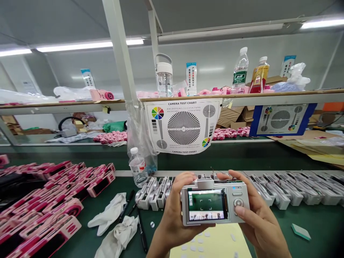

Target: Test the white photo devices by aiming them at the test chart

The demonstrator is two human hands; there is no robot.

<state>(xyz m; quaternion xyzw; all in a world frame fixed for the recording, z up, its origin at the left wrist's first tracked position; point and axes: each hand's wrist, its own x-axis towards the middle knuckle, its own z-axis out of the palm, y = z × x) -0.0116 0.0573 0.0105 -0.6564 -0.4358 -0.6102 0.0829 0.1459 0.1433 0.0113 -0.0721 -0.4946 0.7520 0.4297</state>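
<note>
A silver compact digital camera is held level between my two hands, its rear screen facing me. The lit screen shows a dark green area with white focus brackets and a pale strip along the bottom. My left hand wraps round the camera's left end, fingers on top and thumb below. My right hand grips the other end, its thumb on the round button pad. Beyond the camera hangs a white camera test chart. Under my hands lies a yellow sheet with small white pieces on it.
Rows of silver camera bodies line the bench behind my hands. Many pink cameras are piled left. White gloves, a black pen and a water bottle are nearer. A teal-and-white block lies right. A shelf crosses above.
</note>
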